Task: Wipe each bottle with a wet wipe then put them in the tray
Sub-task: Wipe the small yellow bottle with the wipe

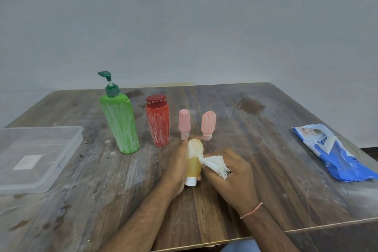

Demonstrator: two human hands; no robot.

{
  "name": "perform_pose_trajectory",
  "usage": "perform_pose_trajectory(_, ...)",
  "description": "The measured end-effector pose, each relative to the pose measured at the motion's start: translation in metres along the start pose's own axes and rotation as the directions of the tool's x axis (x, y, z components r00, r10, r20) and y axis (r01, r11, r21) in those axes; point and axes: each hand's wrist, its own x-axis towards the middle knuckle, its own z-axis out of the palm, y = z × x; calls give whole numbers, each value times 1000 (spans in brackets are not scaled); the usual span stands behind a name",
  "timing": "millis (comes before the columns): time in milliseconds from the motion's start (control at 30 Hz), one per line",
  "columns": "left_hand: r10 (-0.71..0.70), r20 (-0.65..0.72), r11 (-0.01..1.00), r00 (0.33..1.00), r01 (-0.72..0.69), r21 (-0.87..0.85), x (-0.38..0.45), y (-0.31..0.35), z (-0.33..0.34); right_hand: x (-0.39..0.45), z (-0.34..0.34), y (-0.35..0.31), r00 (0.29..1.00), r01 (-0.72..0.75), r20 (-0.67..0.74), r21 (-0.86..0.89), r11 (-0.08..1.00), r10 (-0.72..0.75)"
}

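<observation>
Gripping the small yellow bottle (193, 163), the left hand (177, 166) is holding it above the wooden table (276, 180), white cap toward the person, fingers curling round its far side. Right hand (229, 176) is clutching a bunched white wet wipe (214, 163) and pressing its tip against the bottle's side. Standing upright beyond the hands in a row: green pump bottle (118, 122), red bottle (158, 122), two pink bottles (184, 121) (208, 122), all streaked white. Clear plastic tray (12, 182) is sitting at the left edge; blue wipes packet (335, 153) is lying far right.
</observation>
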Motion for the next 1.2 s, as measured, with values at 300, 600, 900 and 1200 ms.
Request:
perform_pose_trajectory(300,1,4,1000,1000,-1,9,1,-1,0,0,2,1,1000,15,5,-10,1000,-14)
perform_pose_trajectory(600,32,53,999,998,-31,-14,2,-1,1,0,2,-2,999,46,-2,-52,998,-46)
perform_pose_trajectory(900,65,53,993,996,-60,-97,6,-9,1,0,2,-3,998,65,28,-84,994,-63)
perform_pose_trajectory(1200,73,63,991,995,-66,-115,9,-15,0,0,4,-4,992,124,-7,-122,985,-126)
